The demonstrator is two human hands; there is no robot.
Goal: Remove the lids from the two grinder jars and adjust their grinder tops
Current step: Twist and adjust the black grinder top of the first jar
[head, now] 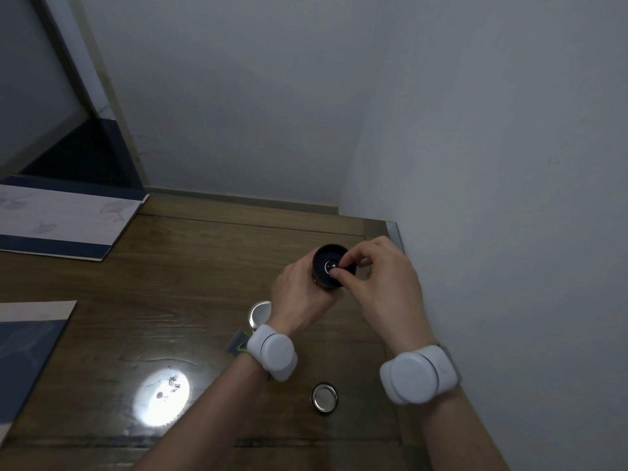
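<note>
At the far left, two blue-and-white boards (pixel 64 220) are lying on the wooden counter (pixel 190 287), and a bright patch of reflected light (pixel 162 397) is showing on the wood nearer the camera. Moving right, a second jar (pixel 259 313) with a shiny lid is standing on the counter, partly hidden behind the left wrist, with a small grey object (pixel 237 342) just beside it. The left hand (pixel 300 294) is wrapping its grip around the body of the dark grinder jar (pixel 331 266), holding it tilted above the counter with its open top facing the camera. A removed metal lid (pixel 325 397) is lying flat on the counter below, between the two forearms. The right hand (pixel 380 277) is pinching its grip on the small knob at the centre of the grinder top. Both wrists are wearing white bands (pixel 273 351).
</note>
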